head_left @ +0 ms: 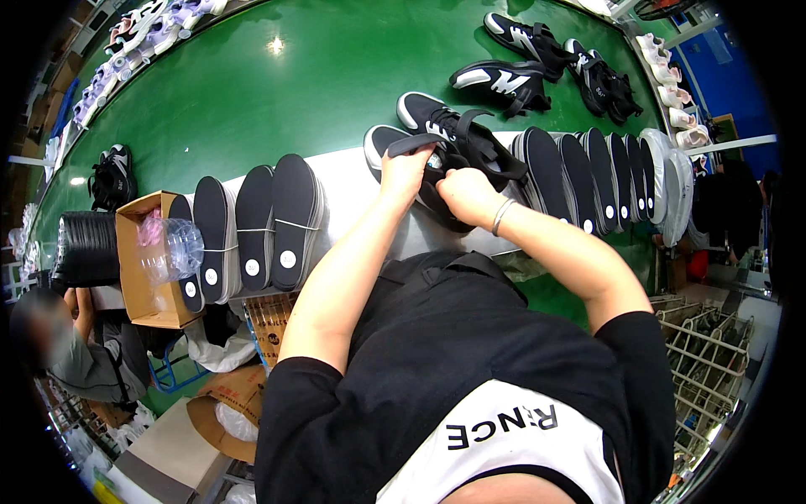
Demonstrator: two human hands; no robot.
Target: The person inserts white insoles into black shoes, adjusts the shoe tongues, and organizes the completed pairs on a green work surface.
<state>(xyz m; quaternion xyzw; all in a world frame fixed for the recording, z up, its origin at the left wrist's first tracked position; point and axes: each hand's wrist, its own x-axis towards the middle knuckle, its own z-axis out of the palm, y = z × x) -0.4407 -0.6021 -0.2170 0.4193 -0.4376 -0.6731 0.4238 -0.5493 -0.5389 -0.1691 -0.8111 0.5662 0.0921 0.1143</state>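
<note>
A black sneaker with a silver toe [379, 144] lies on the pale work surface in front of me, its toe pointing away and left. My left hand [406, 174] is closed on its dark strap and pulls it up. My right hand [468, 196] is closed at the shoe's opening, gripping its edge or something inside; the fingertips are partly hidden. A second black sneaker [428, 111], its strap raised, sits right beside it, just beyond my hands. Stacks of black insoles stand on both sides, one left stack [294, 223] and one right stack [541, 172] nearest my hands.
More black sneakers [504, 81] lie on the green table [319, 67] at the far right. At left stand an open cardboard box [133, 269] with clear plastic in it, and a black shoe [112, 176]. A wire rack [705, 353] is at right. Another person [101, 361] sits at far left.
</note>
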